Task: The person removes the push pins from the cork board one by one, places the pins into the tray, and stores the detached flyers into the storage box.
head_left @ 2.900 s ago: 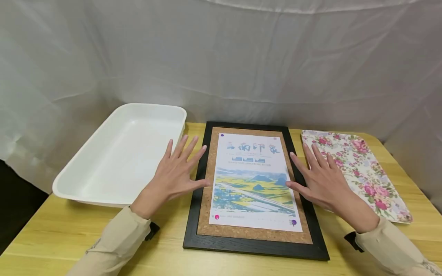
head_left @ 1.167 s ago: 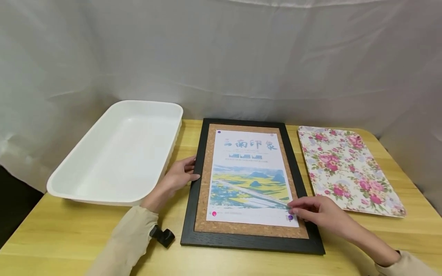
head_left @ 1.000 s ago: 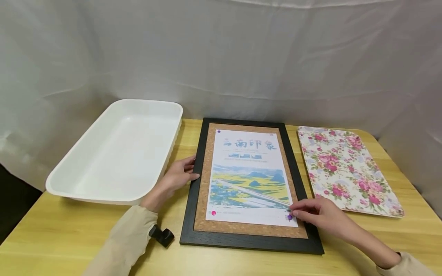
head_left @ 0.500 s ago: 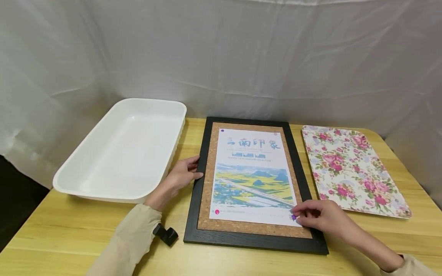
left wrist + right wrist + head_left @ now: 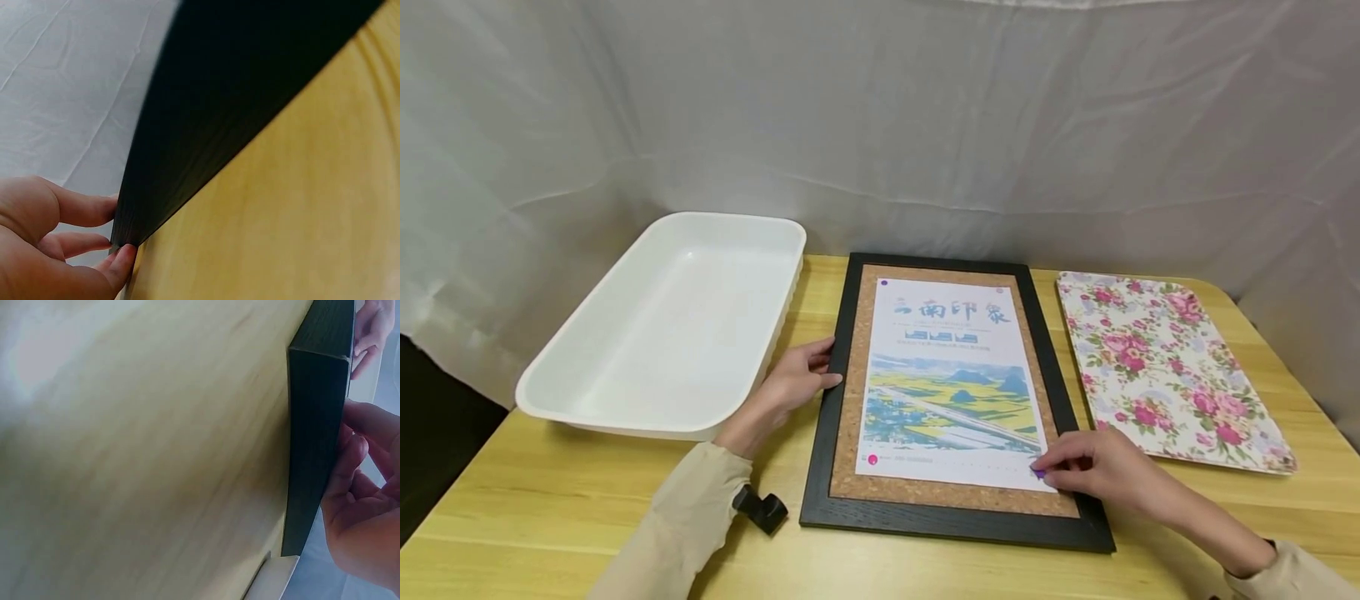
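A black-framed corkboard point(image 5: 955, 504) lies flat in the middle of the table, a printed landscape poster point(image 5: 947, 333) pinned on it. At the poster's lower right corner my right hand point(image 5: 1105, 471) pinches a purple push pin point(image 5: 1038, 473) between thumb and fingers; the pin is mostly covered. My left hand point(image 5: 793, 379) holds the board's left edge, its thumb on the frame and its fingers along the side, as the left wrist view shows. A pink pin point(image 5: 872, 459) sits at the poster's lower left, a dark purple one point(image 5: 883, 282) at the upper left, a pale one point(image 5: 999, 290) at the upper right.
A deep white tray point(image 5: 662, 429) stands left of the board, close behind my left forearm. To the right lies a flower-patterned tray point(image 5: 1172, 367). A grey-white curtain point(image 5: 925, 125) hangs behind the wooden table point(image 5: 550, 517).
Both hands were spread over the board at first. The left came down to its left edge and the right to the purple pin, which now looks tilted between my fingertips.
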Available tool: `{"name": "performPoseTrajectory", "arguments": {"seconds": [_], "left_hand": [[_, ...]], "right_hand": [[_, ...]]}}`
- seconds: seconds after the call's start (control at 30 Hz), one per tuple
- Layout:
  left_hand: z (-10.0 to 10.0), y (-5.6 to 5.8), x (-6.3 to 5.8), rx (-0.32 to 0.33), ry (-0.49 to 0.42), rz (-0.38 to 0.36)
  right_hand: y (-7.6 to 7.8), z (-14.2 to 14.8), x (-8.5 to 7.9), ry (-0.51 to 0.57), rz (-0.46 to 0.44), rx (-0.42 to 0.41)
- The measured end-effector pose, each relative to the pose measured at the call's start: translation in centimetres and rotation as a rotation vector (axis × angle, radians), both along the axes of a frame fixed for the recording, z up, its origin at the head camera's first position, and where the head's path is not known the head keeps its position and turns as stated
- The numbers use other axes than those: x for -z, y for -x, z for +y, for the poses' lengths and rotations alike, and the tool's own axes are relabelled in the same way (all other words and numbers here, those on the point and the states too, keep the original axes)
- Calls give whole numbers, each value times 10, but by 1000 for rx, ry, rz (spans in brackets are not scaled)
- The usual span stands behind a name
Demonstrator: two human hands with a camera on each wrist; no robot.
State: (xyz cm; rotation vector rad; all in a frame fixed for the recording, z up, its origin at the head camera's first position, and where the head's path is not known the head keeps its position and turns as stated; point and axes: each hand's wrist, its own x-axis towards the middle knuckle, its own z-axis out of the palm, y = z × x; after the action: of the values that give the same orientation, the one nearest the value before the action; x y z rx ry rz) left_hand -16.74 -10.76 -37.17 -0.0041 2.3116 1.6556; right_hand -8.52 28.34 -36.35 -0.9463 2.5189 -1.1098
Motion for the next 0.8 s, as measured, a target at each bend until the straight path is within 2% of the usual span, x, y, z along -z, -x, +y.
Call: {"name": "performPoseTrajectory", "arguments": {"seconds": [0.3, 0.47, 0.67, 0.8], "left_hand": [[0, 1, 1, 5, 5, 1], [-1, 0, 1, 3, 9, 4], [-1, 0, 2, 10, -3, 1], [-1, 1, 1, 12, -1, 2]], "right_hand": [[-3, -2, 1, 22, 20, 9], [-4, -4, 1, -18, 34, 32], [0, -3, -1, -58, 26, -10], [0, -3, -1, -61, 19, -7]]}}
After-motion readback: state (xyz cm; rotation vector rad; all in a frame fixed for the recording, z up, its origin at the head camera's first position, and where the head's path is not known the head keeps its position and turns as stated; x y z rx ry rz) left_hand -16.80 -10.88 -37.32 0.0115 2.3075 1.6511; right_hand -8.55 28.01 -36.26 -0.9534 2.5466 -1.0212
